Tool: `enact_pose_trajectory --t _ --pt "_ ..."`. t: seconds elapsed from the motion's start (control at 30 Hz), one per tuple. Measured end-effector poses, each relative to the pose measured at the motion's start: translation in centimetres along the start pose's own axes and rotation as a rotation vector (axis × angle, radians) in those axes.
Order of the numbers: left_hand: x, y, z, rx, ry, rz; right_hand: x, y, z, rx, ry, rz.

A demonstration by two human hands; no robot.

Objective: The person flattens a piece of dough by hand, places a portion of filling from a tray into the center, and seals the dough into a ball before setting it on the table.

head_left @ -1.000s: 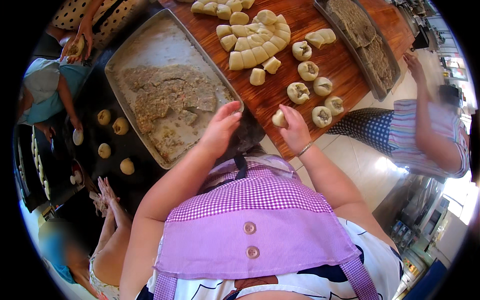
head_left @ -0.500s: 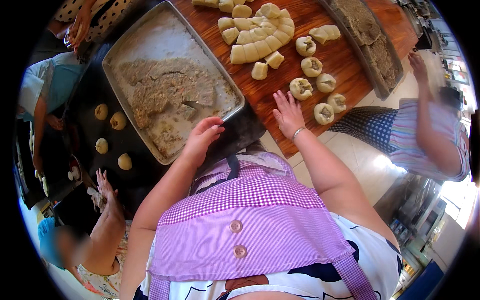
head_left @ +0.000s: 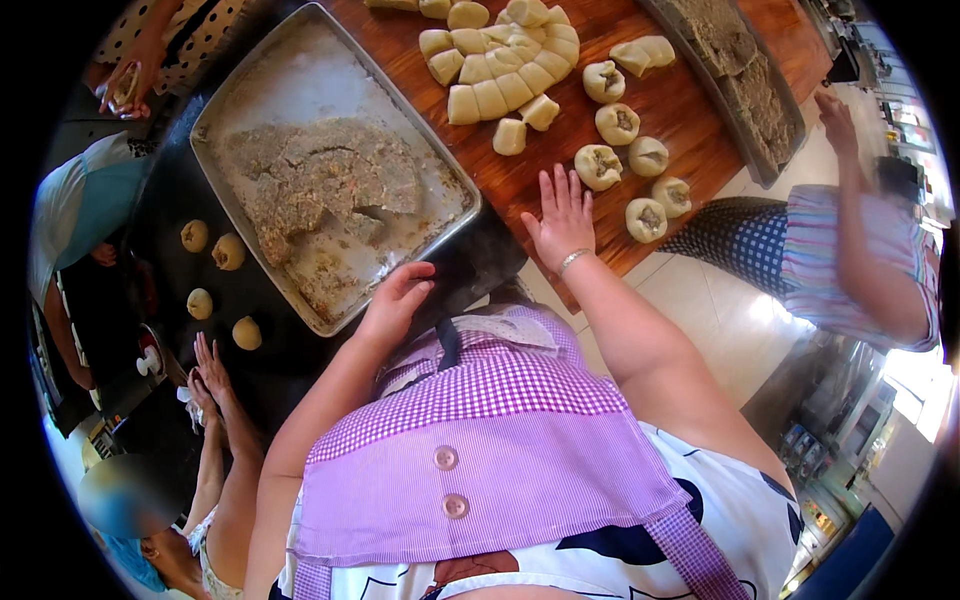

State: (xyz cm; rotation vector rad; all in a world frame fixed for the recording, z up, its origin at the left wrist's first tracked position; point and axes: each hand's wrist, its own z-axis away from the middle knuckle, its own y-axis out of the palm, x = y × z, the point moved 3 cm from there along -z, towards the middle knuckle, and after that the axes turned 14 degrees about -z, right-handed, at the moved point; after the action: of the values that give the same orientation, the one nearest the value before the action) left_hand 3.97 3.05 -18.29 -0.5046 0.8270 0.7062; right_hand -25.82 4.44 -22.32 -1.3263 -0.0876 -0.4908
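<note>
My right hand point(head_left: 562, 228) is open, its fingers stretched over the wooden tabletop point(head_left: 515, 190) and nothing in them. Just right of its fingertips sits a filled dough ball point(head_left: 598, 167), its brown filling showing at the top. Several similar balls cluster there, among them one nearest me point(head_left: 646, 220). My left hand point(head_left: 398, 298) is at the near right rim of a large metal tray point(head_left: 328, 322), fingers loosely extended and empty; whether it touches the rim is unclear. Crumbly grey-brown filling point(head_left: 330, 180) lies spread inside that tray. Cut dough pieces point(head_left: 500, 75) stand beyond my right hand.
A long tray of filling point(head_left: 715, 65) sits at the table's right edge. Several dough balls point(head_left: 228, 252) rest on the dark surface at left. A co-worker's hands point(head_left: 208, 375) are at lower left; others stand at upper left and right point(head_left: 850, 250).
My right hand has shifted left and its fingers now point farther away from me. My left hand has moved slightly nearer to me. At lower left, the co-worker's two hands have come together.
</note>
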Motion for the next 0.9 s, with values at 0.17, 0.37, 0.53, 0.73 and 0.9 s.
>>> enact_pose_trajectory --t 0.17,0.37,0.53,0.73,0.9 --pt "1.7 0.3 -0.6 0.021 -0.020 -0.066 0.1 0.8 0.1 0.014 -0.146 -0.039" --pt "-0.3 0.3 -0.9 0.035 -0.005 -0.122 -0.9 0.8 2.6 0.008 -0.142 0.020" --pt "0.2 0.2 -0.2 0.055 0.016 -0.122 -2.4 -0.1 6.2 0.026 -0.123 -0.160" --pt "0.7 2.3 -0.9 0.241 0.014 -0.123 -5.0 3.2 8.8 -0.303 0.150 -0.409" --pt "-5.9 8.8 -6.2 0.390 0.217 -0.402 -4.9 2.5 8.3 -0.309 0.086 -0.577"
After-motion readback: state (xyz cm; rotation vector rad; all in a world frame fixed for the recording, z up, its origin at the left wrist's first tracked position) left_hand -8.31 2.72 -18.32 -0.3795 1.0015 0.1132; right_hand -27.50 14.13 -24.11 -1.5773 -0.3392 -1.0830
